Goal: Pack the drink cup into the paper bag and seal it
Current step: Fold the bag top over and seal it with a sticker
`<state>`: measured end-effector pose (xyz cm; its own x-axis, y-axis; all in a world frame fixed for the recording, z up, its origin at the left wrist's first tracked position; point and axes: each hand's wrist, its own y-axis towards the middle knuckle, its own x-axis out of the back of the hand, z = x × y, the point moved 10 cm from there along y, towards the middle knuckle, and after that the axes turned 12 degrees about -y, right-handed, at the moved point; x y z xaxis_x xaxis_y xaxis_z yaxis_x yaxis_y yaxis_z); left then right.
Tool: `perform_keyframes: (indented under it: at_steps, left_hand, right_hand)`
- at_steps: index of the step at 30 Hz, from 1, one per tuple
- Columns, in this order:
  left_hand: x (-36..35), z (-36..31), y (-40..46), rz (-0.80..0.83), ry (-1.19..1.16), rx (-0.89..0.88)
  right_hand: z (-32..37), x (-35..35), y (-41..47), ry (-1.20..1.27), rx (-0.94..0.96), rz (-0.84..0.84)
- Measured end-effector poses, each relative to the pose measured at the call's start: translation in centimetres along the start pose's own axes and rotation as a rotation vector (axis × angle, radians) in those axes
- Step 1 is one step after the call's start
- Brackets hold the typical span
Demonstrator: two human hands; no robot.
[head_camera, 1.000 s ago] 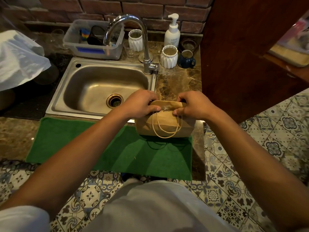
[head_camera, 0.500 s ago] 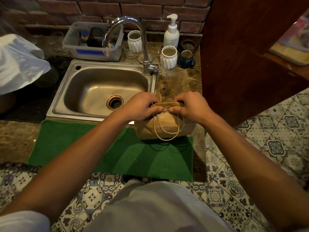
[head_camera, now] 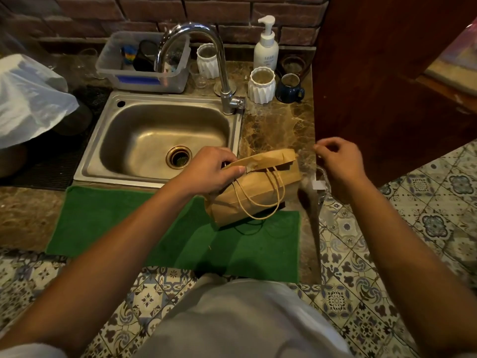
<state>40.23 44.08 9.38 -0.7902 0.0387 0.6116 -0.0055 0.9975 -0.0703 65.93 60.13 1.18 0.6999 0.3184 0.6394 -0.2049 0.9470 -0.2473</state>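
The brown paper bag [head_camera: 254, 195] stands tilted on the green mat [head_camera: 144, 228] near the counter's right end. Its top is folded over and its twine handles hang down the front. No drink cup is visible. My left hand [head_camera: 209, 171] pinches the left end of the folded top. My right hand [head_camera: 338, 161] hovers to the right of the bag, not touching it, with thumb and forefinger pinched together. A thin clear tape strip [head_camera: 321, 192] with a white tab appears to hang from that hand.
A steel sink [head_camera: 144, 135] with a tall tap [head_camera: 222, 73] lies behind the mat. Two white ribbed cups, a dark mug [head_camera: 289, 89], a soap pump bottle [head_camera: 265, 47] and a plastic tub stand at the back. A wooden panel [head_camera: 374, 86] rises at the right.
My right hand has let go of the bag's folded top and moved away to the right. The bag has tilted and turned under my left hand, which keeps its pinch.
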Motion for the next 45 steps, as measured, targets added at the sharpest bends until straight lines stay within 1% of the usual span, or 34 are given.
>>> perform_keyframes:
  at_steps: [3,7,9,11,13,18,28,32,37,45]
  left_hand:
    - [0.1,0.1,-0.3,-0.024,-0.005,0.027]
    - [0.2,0.5,-0.5,-0.03,-0.003,0.064]
    - [0.2,0.7,-0.5,-0.026,-0.003,0.08]
    - [0.0,0.6,-0.5,-0.02,-0.005,0.086]
    - [-0.1,0.6,-0.6,-0.019,-0.015,0.092]
    - [-0.2,0.6,-1.1,-0.039,-0.03,0.113]
    - [-0.4,1.3,-2.3,-0.064,-0.12,0.177]
    - [-0.5,1.7,-2.5,-0.065,-0.178,0.226]
    - [-0.4,2.4,-2.8,-0.087,-0.206,0.26]
    - [-0.4,2.3,-2.8,-0.095,-0.209,0.271]
  right_hand:
    - [-6.5,-0.9,1.3,-0.136,-0.2,0.001]
    - [-11.6,-1.9,1.4,-0.324,-0.302,0.029]
    - [-13.5,-2.6,1.3,-0.332,-0.355,0.069]
    - [-14.8,-3.5,0.9,-0.313,-0.399,0.119]
    - [-15.3,-4.2,0.8,-0.309,-0.405,0.145]
    - [-15.6,-4.0,1.3,-0.324,-0.431,0.108]
    - [-14.0,-3.7,1.7,-0.445,-0.356,0.061]
    - [-12.4,-3.5,1.2,-0.552,-0.288,0.011]
    - [-11.1,-3.4,0.6,-0.611,-0.203,-0.028]
    - [-10.5,-3.6,0.1,-0.702,-0.138,-0.073]
